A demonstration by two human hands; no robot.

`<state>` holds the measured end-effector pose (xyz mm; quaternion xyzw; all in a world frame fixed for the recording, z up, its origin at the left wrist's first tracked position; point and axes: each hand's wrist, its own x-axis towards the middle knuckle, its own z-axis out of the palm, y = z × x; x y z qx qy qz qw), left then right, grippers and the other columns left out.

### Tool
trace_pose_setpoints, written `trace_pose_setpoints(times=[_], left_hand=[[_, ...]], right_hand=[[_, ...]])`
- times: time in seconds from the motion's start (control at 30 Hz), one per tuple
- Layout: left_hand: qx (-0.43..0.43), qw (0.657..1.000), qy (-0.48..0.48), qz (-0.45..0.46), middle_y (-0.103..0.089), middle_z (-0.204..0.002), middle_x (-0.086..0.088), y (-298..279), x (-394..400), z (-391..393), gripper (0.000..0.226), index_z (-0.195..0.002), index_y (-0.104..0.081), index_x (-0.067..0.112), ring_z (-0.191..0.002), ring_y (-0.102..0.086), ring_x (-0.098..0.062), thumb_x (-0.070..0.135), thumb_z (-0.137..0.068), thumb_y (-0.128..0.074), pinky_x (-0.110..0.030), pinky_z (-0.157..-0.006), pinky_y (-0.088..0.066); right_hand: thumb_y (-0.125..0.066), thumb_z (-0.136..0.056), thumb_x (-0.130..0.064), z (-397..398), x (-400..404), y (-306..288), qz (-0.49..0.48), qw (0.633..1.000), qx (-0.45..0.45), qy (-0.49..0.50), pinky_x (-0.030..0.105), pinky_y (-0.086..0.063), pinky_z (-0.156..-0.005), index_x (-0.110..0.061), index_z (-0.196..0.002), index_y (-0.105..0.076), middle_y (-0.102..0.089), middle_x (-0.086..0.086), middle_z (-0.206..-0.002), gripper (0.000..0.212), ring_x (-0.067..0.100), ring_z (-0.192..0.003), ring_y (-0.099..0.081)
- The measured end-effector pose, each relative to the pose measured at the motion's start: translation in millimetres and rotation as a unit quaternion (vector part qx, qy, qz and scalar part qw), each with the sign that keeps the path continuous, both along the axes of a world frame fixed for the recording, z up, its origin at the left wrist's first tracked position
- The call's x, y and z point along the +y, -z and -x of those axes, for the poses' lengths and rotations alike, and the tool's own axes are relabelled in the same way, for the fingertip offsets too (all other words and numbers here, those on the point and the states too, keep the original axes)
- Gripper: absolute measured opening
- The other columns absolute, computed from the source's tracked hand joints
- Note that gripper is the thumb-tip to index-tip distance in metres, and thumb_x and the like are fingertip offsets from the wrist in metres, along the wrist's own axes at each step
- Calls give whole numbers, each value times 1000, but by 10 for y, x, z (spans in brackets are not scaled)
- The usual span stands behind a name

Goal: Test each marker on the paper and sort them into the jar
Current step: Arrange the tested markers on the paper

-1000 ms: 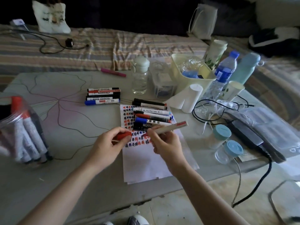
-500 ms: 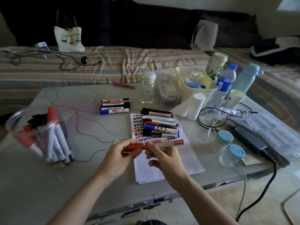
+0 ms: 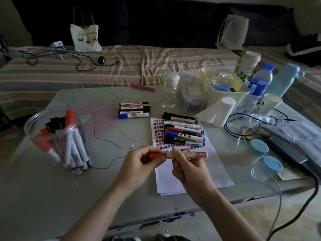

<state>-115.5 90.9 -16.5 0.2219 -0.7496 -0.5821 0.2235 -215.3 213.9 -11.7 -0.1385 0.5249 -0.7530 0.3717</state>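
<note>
From my remote feed, the room was dim, with weak daylight falling from the upper right onto the table (image 3: 52, 188). The sofa back (image 3: 156, 23) sat nearly black. Wide-angle distortion bent the edges; fine detail stayed soft and grainy.

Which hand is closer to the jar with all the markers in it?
Left. The left hand grips the red cap of a marker, just right of the jar. The right hand holds the marker's barrel, farther right, over the paper.
</note>
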Motion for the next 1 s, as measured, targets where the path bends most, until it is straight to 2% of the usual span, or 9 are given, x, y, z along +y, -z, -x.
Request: trace_pose_setpoints(times=[0.13,0.23,0.43,0.57,0.67,0.73,0.83,0.93,1.0], left_hand=[[22,1000,6,15,-73,-84,8,-13,-6,13,13,-93,-73,18,-83,-68,-6,15,-80,-75,-15,-73,-52],[18,1000,6,10,-73,-86,8,38,-14,3,14,-94,-73,17,-85,-69,-7,15,-81,-74,-18,-76,-53],[34,998,-47,-23,-73,-90,7,87,-57,21,19,-96,-72,22,-85,-67,-6,8,-83,-72,-15,-75,-51],[54,987,-103,-113,-73,-93,3,107,-74,8,14,-100,-68,15,-87,-70,-8,7,-90,-63,-16,-76,-53],[43,989,-107,-91,-74,-90,3,117,-69,43,11,-97,-68,14,-86,-71,-10,7,-90,-63,-16,-77,-53],[46,991,-102,-79,-74,-86,3,117,-62,70,10,-95,-68,13,-85,-71,-11,5,-90,-64,-15,-75,-52],[32,993,-100,-61,-74,-89,6,140,-79,101,11,-97,-66,18,-87,-69,-5,9,-90,-64,-16,-78,-50],[-12,994,-102,-33,-67,-103,16,185,-120,143,21,-111,-56,26,-93,-61,8,24,-92,-64,-8,-73,-45],[-27,991,-131,-26,-63,-106,17,245,-203,173,25,-115,-54,26,-98,-59,4,27,-92,-63,-7,-72,-41]], right_hand=[[-61,-94,-15,-27,-23,0,5,999,-41,-4,19,-30,-43,-11,-82,-53,-41,-3,-57,14,7,-49,-36],[-63,-91,-19,-28,-26,17,-23,999,-39,-17,18,-33,-44,-11,-85,-54,-44,-3,-56,14,7,-49,-39],[-64,-90,-36,225,140,-7,-81,995,-44,-45,20,-43,-51,-2,-99,-70,-58,4,-70,35,11,-61,-51],[-68,-88,-22,354,249,-38,-167,973,140,-70,22,-54,-63,-8,-99,-74,-72,7,-82,19,14,-69,-65],[-66,-90,-23,393,213,-21,-245,890,372,-101,21,-56,-66,-18,-102,-72,-73,-2,-80,14,8,-71,-67],[-66,-90,-30,409,177,14,-266,841,461,-100,24,-56,-66,-25,-100,-71,-72,-6,-81,12,10,-72,-66],[-67,-89,-32,454,110,8,-273,789,543,-93,16,-53,-69,-23,-101,-72,-71,-10,-84,15,6,-75,-65],[-68,-90,-29,669,1,-78,-294,773,561,-40,16,-53,-66,-22,-101,-73,-68,-11,-80,14,7,-70,-65],[-69,-89,-29,1000,-87,-94,-319,759,567,34,12,-51,-59,-20,-101,-74,-69,-7,-83,16,10,-70,-65]])
